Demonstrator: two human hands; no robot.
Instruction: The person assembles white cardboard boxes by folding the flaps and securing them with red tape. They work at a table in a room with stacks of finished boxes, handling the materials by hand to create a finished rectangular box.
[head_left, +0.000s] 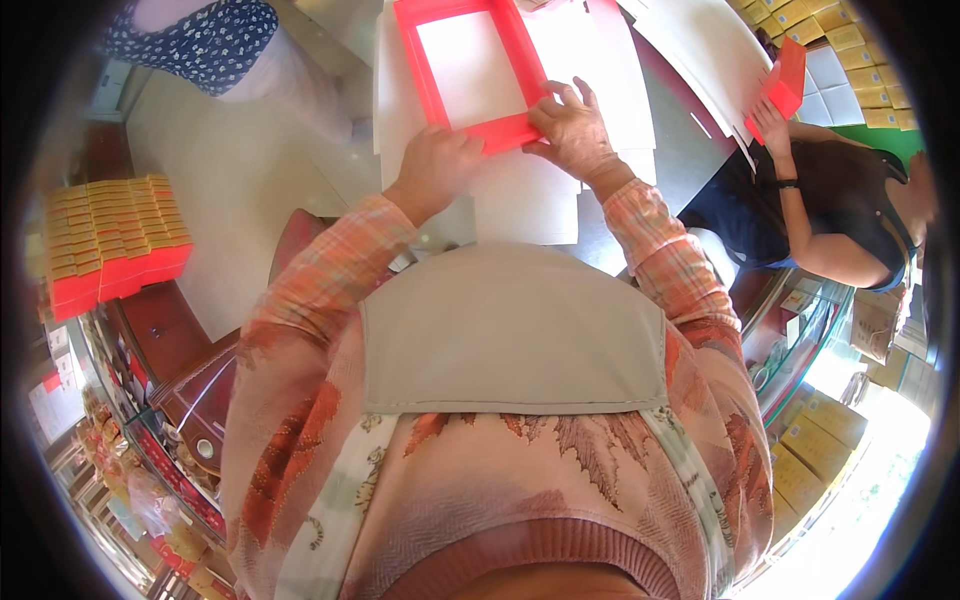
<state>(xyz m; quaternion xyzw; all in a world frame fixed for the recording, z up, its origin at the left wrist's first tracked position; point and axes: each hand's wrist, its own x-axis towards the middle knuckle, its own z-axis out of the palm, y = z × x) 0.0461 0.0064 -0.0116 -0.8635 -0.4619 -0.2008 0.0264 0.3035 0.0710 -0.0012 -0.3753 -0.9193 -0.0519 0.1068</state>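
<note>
- A red box (507, 133) lies at the top centre, on white sheets (525, 205), its near wall toward the person. Its walls surround a white middle; I cannot tell whether that is its own base or a sheet beneath.
- The left hand (432, 168) is curled at the near left corner of the red box. It is blurred, so I cannot tell how firmly it grips, or whether it grips at all.
- The right hand (577, 130) pinches the near right corner, thumb low against the near wall, other fingers bent, two of them raised.
- The white sheets spread under and around the red box, overlapping, their edges uneven.
- The person wears plaid sleeves (330, 250) and a grey bib (515, 330).
- On the right, a co-worker (830, 190) in dark clothes holds up a smaller red carton (790, 78) by its lower part.
- At upper left stands another person in a dark blue patterned top (195, 45).
- A yellow-topped stack (115, 225) with red sides stands at left.
- More yellow boxes (870, 70) are at upper right.
</note>
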